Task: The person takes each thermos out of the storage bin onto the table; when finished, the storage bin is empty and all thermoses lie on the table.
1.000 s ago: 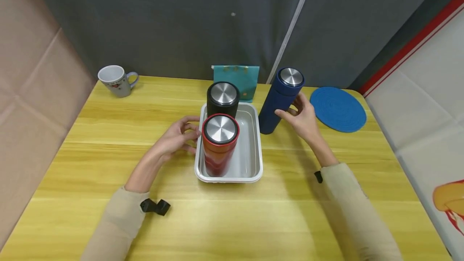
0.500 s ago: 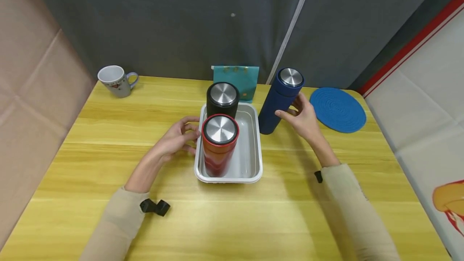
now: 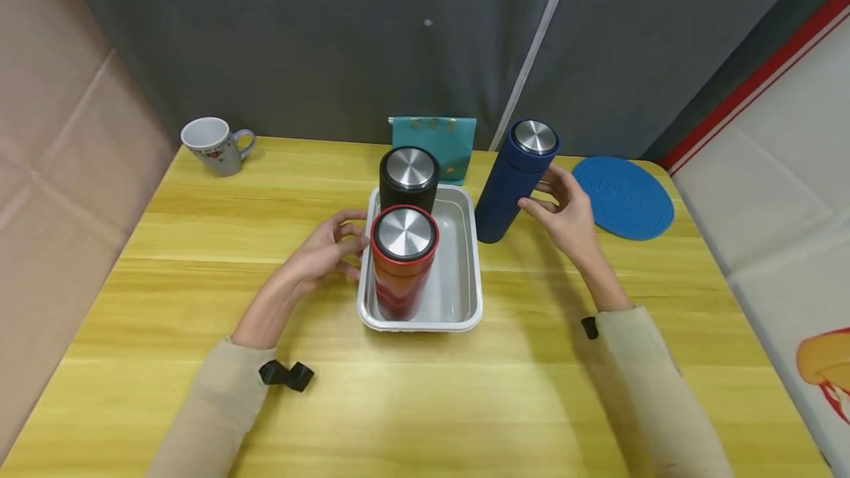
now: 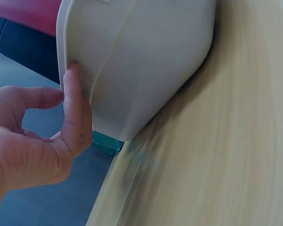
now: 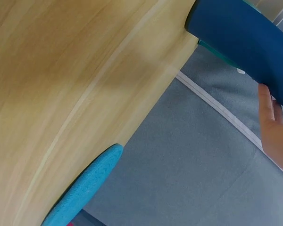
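A grey-white tray (image 3: pixel 458 323) rests on the table. Inside its left side stand a red thermos (image 3: pixel 401 279) with a steel-topped lid and, behind it, a black thermos (image 3: pixel 408 194). My left hand (image 3: pixel 325 249) pinches the tray's left rim. The left wrist view shows the thumb at the rim and the fingers (image 4: pixel 72 103) against the outer wall. To the right of the tray, a navy blue thermos (image 3: pixel 508 190) stands upright on the table. Beside it is my right hand (image 3: pixel 567 216), its fingers loosely spread and fingertips right at the bottle's right side.
A teal packet (image 3: pixel 451 146) stands behind the tray against the grey curtain. A printed mug (image 3: pixel 222 153) sits at the back left. At the back right lies a round blue mat (image 3: pixel 624 198).
My right hand has loosened from the blue thermos and shifted slightly right; the thumb no longer lies across its front. The bottle, the tray and my left hand keep their places.
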### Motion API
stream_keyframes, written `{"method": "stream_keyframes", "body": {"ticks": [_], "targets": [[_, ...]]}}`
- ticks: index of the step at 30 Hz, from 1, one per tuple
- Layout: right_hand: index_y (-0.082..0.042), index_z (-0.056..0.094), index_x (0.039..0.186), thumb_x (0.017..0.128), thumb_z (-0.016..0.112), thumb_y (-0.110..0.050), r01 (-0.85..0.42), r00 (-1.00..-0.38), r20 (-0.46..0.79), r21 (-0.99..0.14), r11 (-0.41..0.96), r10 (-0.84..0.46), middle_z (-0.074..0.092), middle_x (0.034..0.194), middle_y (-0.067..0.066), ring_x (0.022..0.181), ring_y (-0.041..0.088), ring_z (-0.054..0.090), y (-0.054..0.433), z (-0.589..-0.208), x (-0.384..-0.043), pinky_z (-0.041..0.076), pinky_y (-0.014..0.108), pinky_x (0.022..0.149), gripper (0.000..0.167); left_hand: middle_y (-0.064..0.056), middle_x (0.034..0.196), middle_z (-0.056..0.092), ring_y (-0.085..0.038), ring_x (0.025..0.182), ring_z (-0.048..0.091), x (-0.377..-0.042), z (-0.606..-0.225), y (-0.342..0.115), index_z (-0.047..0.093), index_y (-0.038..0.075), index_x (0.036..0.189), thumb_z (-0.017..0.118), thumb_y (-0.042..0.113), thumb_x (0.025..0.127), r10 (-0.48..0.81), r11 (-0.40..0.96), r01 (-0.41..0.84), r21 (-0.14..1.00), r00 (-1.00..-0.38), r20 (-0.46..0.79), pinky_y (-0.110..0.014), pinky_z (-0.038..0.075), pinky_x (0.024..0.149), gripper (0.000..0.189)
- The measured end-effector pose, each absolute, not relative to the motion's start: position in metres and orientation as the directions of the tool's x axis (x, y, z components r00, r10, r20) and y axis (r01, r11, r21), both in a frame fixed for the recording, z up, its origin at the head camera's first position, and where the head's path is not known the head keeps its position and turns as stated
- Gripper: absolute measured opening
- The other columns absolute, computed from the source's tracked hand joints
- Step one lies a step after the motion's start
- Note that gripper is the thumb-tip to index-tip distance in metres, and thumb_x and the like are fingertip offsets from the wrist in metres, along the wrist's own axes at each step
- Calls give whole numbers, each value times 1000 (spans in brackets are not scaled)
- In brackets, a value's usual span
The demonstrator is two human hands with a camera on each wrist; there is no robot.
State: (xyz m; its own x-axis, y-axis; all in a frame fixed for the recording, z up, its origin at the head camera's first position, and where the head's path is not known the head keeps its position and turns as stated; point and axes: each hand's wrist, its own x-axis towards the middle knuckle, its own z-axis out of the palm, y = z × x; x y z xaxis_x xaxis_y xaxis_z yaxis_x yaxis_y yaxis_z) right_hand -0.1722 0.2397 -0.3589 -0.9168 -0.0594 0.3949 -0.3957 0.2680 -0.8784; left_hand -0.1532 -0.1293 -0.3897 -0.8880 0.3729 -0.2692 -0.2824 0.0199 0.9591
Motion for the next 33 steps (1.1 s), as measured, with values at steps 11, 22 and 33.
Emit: {"method": "stream_keyframes", "body": {"ticks": [11,22,33], "targets": [[5,44,137,82,64,18,-456,-889,450,-846,275,-89,54,122,26,107,28,59,243,-359,-161,55,24,85,60,-15,112,49,-20,79,58,-154,-388,-132,31,6,143,52,1,96,360,12,-280,960,-894,-266,-31,58,54,52],[7,45,134,79,65,20,-511,-858,479,-830,224,-183,56,119,28,105,31,59,228,-366,-138,56,30,86,60,-16,112,49,-21,81,58,-154,-389,-133,31,5,143,52,1,95,357,15,-270,963,-898,-258,-34,59,56,52],[4,45,135,82,68,14,-506,-838,433,-844,178,-332,57,120,24,105,41,56,183,-357,-141,55,40,87,58,-16,110,50,-22,80,58,-152,-391,-127,32,4,141,52,1,95,366,2,-270,963,-896,-252,-34,59,55,50]]}}
